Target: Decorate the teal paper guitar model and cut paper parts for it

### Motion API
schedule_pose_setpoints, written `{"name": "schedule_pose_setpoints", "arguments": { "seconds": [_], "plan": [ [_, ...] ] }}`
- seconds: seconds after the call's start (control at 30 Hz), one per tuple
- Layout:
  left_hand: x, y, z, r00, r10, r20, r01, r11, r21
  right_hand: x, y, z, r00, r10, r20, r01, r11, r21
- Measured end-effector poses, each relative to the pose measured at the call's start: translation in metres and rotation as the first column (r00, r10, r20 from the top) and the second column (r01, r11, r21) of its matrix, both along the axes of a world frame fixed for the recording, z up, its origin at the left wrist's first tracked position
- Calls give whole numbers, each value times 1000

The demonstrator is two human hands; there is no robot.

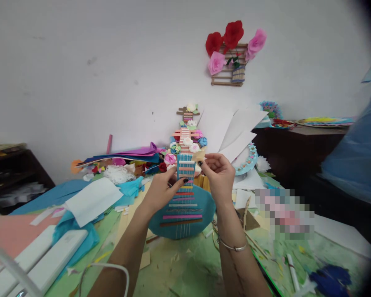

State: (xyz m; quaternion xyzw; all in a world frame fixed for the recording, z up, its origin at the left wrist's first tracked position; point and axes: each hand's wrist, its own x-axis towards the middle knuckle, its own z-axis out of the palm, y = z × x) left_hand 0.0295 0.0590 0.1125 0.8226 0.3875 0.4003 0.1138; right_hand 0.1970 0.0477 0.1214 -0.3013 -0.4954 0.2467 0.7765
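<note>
A blue craft lute (182, 212) stands upright in the middle, with coloured strips across its face and thin white strings running down it. Paper flowers (188, 142) in white, pink and blue cluster round its upper neck. My left hand (165, 187) is closed round the lower neck, thumb lying across the front. At the neck's right edge, my right hand (218, 171) pinches a small beige paper piece (198, 156) between thumb and fingers. Whether that piece touches the lute I cannot tell.
White paper (94, 200), crumpled turquoise paper (131, 190) and white power strips (54, 264) lie to the left. On the right are twigs (255, 243), a white pen (292, 272) and dark blue scraps (330, 280). A flower-decked rack (227, 78) hangs on the wall.
</note>
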Motion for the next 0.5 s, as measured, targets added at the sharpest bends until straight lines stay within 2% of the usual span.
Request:
{"name": "schedule_pose_setpoints", "arguments": {
  "seconds": [0.17, 0.5],
  "plan": [
    [0, 0, 0, 1000, 14, 1, -14, 1000, -10, -3, -1, 0, 1000, -19, -6, 19, 1000, 22],
    [0, -1, 2, 999, -32, 4, 32, 998, -47, 5, -3, 3, 991, 129, -44, -128, 992, 15]
  ]
}}
